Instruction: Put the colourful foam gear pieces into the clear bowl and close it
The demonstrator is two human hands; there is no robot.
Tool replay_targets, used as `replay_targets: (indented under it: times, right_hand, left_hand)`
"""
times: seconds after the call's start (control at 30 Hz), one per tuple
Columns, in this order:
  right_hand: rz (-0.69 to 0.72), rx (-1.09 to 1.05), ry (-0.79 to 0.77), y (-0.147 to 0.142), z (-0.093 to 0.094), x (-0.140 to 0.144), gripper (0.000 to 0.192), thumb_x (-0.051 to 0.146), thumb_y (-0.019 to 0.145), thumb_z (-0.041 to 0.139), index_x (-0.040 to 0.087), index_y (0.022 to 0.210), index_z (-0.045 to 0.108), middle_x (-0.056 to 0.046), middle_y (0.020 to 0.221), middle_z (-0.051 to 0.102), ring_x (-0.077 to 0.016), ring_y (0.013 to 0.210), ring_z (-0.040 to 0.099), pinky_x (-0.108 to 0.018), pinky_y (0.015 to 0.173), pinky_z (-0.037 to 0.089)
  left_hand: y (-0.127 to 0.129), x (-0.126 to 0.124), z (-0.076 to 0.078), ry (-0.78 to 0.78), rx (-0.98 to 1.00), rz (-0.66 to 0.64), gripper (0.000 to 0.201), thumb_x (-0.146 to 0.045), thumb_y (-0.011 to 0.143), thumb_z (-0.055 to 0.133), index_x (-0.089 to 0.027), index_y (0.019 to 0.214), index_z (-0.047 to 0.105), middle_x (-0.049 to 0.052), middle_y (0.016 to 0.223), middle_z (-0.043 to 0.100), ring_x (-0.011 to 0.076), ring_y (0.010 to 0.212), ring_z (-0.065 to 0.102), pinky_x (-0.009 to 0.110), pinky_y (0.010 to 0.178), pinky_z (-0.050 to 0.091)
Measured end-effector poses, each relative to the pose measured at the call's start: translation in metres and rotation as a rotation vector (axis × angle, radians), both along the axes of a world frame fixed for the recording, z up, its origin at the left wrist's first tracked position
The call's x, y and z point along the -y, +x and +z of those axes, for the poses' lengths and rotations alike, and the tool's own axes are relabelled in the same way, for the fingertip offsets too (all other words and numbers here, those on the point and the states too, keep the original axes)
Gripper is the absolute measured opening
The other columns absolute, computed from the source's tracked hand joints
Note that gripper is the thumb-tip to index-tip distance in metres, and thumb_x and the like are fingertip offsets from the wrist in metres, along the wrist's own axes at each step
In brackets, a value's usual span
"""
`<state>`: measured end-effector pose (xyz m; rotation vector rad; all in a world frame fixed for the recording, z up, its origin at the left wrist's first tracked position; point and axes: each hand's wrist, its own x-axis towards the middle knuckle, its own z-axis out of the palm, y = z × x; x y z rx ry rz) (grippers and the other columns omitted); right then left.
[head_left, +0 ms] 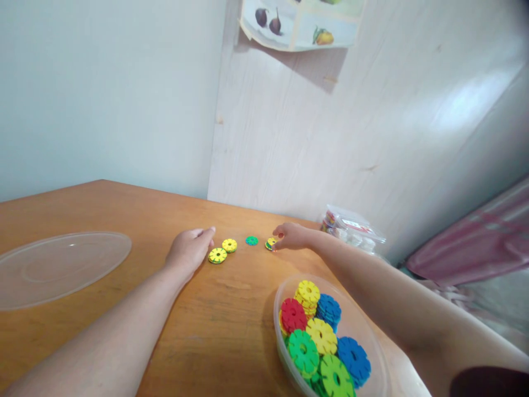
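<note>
Just right of frame centre, a yellow-and-green disc (270, 243) lies on the wooden table (103, 215), pinched by the right hand (292, 236). The left hand (189, 251), loosely curled and holding nothing, rests beside two yellow discs (223, 251). A careful worker would press lightly, keeping the row level with the green disc (252, 240). The tub (374, 342) sits lower right.

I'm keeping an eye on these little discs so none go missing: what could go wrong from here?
1. The right hand pinches a yellow disc at the table's far edge; a slip might send it off the side.
2. The right forearm reaches right beside the clear bowl of stacked discs, which sits near the table's edge; a bump could tip it.
3. The left hand rests by two loose yellow discs and could scatter them.
</note>
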<state>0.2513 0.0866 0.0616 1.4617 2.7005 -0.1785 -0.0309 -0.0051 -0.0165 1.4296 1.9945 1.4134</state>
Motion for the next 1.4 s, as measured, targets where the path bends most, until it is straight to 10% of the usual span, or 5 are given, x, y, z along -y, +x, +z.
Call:
replay_targets:
  times: [0.37, 0.67, 0.97, 1.2, 1.4]
  right_hand:
    - [0.027, -0.044, 0.029, 0.003, 0.011, 0.008, 0.049, 0.044, 0.075, 0.073, 0.016, 0.115, 0.070, -0.010, 0.113, 0.071, -0.0230, 0.098, 0.066, -0.027, 0.078, 0.049]
    - [0.247, -0.248, 0.024, 0.048, 0.059, 0.128, 0.042, 0.040, 0.081, 0.070, 0.027, 0.121, 0.065, -0.006, 0.124, 0.062, -0.0222, 0.113, 0.058, -0.036, 0.100, 0.044]
    - [0.214, -0.121, -0.087, 0.077, 0.067, 0.198, 0.044, 0.042, 0.080, 0.072, 0.036, 0.123, 0.065, -0.003, 0.141, 0.051, -0.0248, 0.128, 0.049, -0.040, 0.108, 0.039]
    - [0.241, -0.222, -0.116, 0.079, 0.074, 0.185, 0.040, 0.044, 0.084, 0.068, 0.031, 0.121, 0.065, -0.004, 0.134, 0.057, -0.0228, 0.124, 0.053, -0.037, 0.106, 0.040]
    - [0.129, -0.253, -0.001, 0.057, 0.053, 0.117, 0.034, 0.038, 0.085, 0.067, 0.023, 0.115, 0.068, -0.007, 0.122, 0.067, -0.0222, 0.113, 0.060, -0.036, 0.100, 0.045]
  left_hand:
    - [0.001, 0.002, 0.001, -0.006, 0.012, 0.003, 0.048, -0.061, 0.082, 0.050, -0.020, 0.058, 0.060, -0.001, 0.048, 0.054, 0.0171, 0.052, 0.053, 0.029, 0.050, 0.029]
    - [0.000, 0.001, 0.002, -0.008, 0.037, 0.002, 0.046, -0.061, 0.079, 0.053, -0.020, 0.060, 0.062, 0.000, 0.053, 0.058, 0.0184, 0.056, 0.055, 0.029, 0.052, 0.033]
    - [-0.001, -0.002, 0.002, 0.008, 0.084, -0.012, 0.044, -0.060, 0.076, 0.054, -0.019, 0.061, 0.062, 0.003, 0.060, 0.064, 0.0194, 0.057, 0.056, 0.029, 0.053, 0.036]
    - [0.001, 0.002, 0.005, 0.018, 0.090, -0.021, 0.045, -0.061, 0.077, 0.053, -0.020, 0.060, 0.061, 0.002, 0.055, 0.060, 0.0185, 0.055, 0.054, 0.029, 0.050, 0.033]
    - [0.001, 0.003, 0.005, 0.002, 0.056, -0.015, 0.046, -0.061, 0.078, 0.051, -0.020, 0.060, 0.061, 0.002, 0.057, 0.062, 0.0187, 0.055, 0.055, 0.029, 0.051, 0.032]
